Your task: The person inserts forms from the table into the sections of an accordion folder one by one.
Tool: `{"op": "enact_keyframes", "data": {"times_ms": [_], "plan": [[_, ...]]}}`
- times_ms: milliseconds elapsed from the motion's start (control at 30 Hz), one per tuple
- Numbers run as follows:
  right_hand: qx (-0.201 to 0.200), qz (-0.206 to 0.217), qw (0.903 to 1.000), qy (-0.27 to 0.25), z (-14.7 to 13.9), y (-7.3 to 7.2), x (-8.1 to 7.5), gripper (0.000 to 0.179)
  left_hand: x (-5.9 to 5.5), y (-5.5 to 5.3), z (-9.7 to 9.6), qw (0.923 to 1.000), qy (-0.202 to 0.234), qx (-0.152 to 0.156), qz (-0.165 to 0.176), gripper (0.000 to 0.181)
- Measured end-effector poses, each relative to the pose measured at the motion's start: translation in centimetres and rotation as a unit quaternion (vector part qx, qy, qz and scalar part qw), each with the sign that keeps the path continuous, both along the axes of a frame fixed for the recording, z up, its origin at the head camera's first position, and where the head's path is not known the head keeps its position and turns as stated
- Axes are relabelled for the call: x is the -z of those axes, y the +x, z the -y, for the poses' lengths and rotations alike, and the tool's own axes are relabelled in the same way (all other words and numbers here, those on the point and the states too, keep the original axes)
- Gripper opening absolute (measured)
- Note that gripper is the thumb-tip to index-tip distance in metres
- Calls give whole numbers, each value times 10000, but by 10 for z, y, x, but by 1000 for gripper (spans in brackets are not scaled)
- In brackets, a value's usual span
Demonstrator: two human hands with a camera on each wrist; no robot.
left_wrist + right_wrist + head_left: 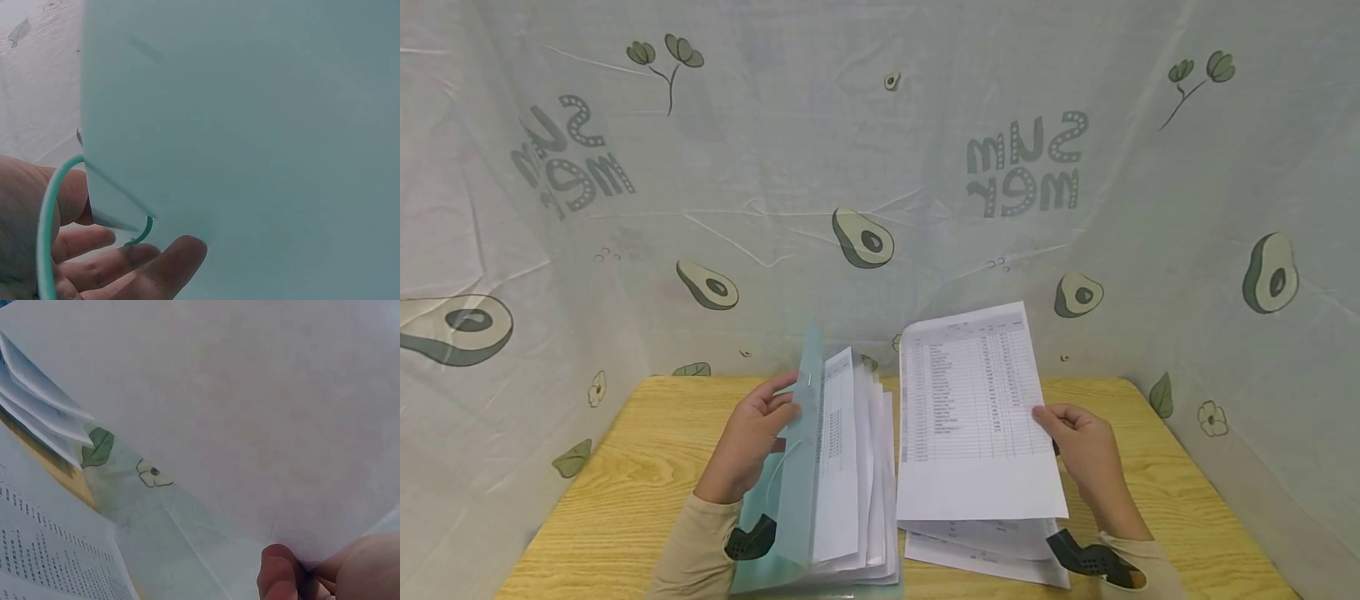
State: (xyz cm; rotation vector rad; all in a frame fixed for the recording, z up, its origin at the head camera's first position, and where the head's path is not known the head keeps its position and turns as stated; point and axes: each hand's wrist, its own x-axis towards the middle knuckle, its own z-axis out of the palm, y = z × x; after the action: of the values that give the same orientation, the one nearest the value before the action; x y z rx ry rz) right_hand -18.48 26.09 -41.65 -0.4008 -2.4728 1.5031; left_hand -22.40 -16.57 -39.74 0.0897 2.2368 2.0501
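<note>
My left hand (747, 440) pinches the raised cover of a light teal document folder (799, 500) by its left edge. A thin teal elastic cord (46, 225) loops past that hand in the left wrist view. Inside the folder stands a stack of printed papers (838, 508), leaning partly upright. To the right, my right hand (1088, 446) holds a printed sheet (973, 487) by its right edge between thumb and fingers. The sheet bears a table of rows and is tilted up off the table; its blank back fills much of the right wrist view.
More printed papers (988, 562) lie on the wooden table (617, 467) beneath the held sheet, right of the folder. A pale curtain (790, 167) printed with avocados surrounds the table at the back and sides. Black wrist mounts (751, 539) sit on both sleeves.
</note>
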Motion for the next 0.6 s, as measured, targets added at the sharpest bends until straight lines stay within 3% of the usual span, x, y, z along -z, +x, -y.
{"op": "enact_keyframes", "data": {"times_ms": [600], "plan": [[-135,-263,9974,-650,3,3,-6,50,2,-2,-4,9998,-156,-6,85,51]]}}
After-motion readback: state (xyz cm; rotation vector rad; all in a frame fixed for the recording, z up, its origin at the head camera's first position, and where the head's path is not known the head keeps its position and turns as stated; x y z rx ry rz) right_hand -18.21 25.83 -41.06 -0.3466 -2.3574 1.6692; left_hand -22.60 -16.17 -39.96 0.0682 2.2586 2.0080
